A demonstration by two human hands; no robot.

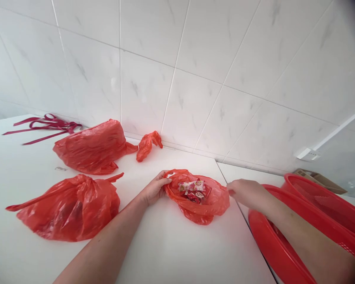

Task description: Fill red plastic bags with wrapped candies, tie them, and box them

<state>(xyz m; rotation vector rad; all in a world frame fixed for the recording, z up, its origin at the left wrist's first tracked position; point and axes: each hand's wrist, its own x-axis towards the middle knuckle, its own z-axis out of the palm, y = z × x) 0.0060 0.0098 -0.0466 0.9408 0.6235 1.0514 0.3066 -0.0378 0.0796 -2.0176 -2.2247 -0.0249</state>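
Note:
A thin red plastic bag (201, 215) lies on the white table with its mouth spread wide. Several wrapped candies (195, 191), pink-white and dark red, show inside it. My left hand (156, 189) pinches the bag's rim on the left side. At the opposite side, my right hand (239, 191) is closed on the rim, its fingertips mostly hidden behind the hand. To the left of my left forearm sits a tied red bag (73, 209) with contents showing faintly through the plastic.
Behind the tied bag lie another full red bag (91, 146), a crumpled red bag (148, 146) and dark pink ribbons (50, 124). Red plastic baskets (272, 244) stand under and beside my right forearm, with a cardboard box (321, 181) behind. A tiled wall (148, 90) bounds the table (165, 252).

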